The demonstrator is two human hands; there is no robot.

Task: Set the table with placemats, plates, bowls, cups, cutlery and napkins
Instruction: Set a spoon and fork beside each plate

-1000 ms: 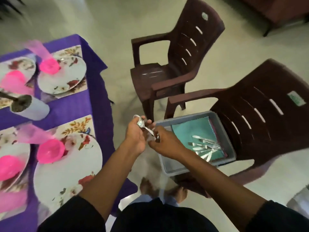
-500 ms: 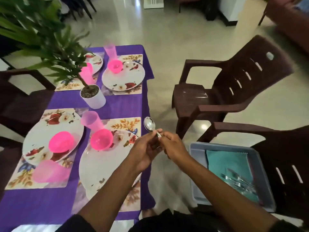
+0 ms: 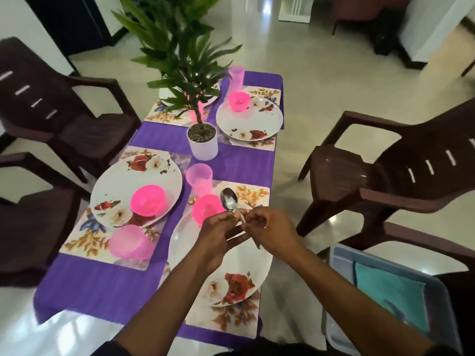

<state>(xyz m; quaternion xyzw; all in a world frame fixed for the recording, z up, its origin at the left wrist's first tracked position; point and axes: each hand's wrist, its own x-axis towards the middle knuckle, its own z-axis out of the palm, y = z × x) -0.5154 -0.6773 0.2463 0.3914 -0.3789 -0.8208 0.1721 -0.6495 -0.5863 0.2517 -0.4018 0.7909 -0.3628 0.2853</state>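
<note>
A: Right, what do we have between our fingers?

B: We hold a spoon (image 3: 229, 199) with both hands. Our left hand (image 3: 215, 233) curls its fingers round the handle just below the bowl of the spoon, and our right hand (image 3: 270, 231) pinches the handle a little lower, its fingertips (image 3: 247, 217) touching the metal. The bowl of the spoon sticks up and away from our fingers, tilted toward the far left.

A: And what lies under our hands?

B: Below our fingers sits the near plate (image 3: 239, 278), white with red flowers, on a floral placemat (image 3: 231, 322). Just past our left fingertips, behind the spoon's bowl, is a pink bowl (image 3: 207, 208) on that plate, and beyond it stands a pink cup (image 3: 199, 177).

A: What do we see off to the left of our fingers?

B: A second plate (image 3: 128, 186) carrying another pink bowl (image 3: 147, 200), with a pink cup lying near it (image 3: 129, 242). Far beyond our fingers are a potted plant (image 3: 203, 140) and a third plate with a bowl (image 3: 248, 119), all on the purple tablecloth (image 3: 102, 286).

A: And to the right?

B: Below and right of our right hand, a grey bin (image 3: 339, 265) rests on a brown chair (image 3: 380, 186), with a teal cloth (image 3: 385, 291) inside. Something metallic lies on the cloth, too blurred for us to tell.
</note>
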